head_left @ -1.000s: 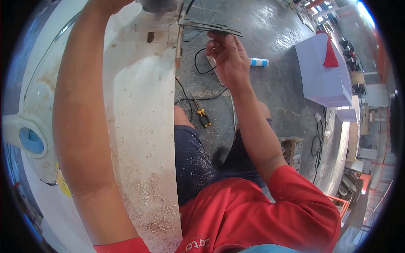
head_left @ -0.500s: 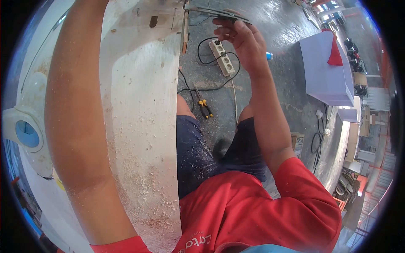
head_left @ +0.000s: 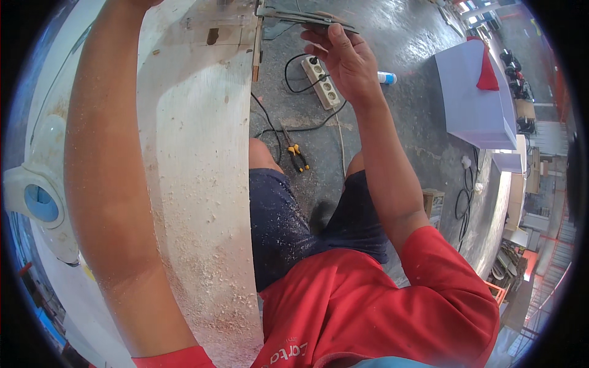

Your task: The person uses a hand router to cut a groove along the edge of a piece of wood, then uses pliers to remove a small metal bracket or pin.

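My right hand [head_left: 351,58] is raised at the far side, beyond the edge of the pale board. Its thumb and fingers pinch a long, thin grey metal rail [head_left: 300,16], which runs leftward to the board's edge. Most of my left hand [head_left: 142,2] is cut off by the top rim, so its fingers are hidden. My left forearm reaches across the wooden board [head_left: 190,141], which is strewn with sawdust and shavings. Near the board's far end is a small dark cut-out [head_left: 213,37].
On the concrete floor lie a white power strip [head_left: 321,83] with a black cable, yellow-black pliers [head_left: 298,158] and a blue-white can [head_left: 386,78]. A white box [head_left: 472,98] with a red cloth stands right. A white machine part [head_left: 43,199] with a round opening sits left.
The board and my right hand with the metal rail have shifted slightly left in view. More of the blue-white can shows beside my right wrist.
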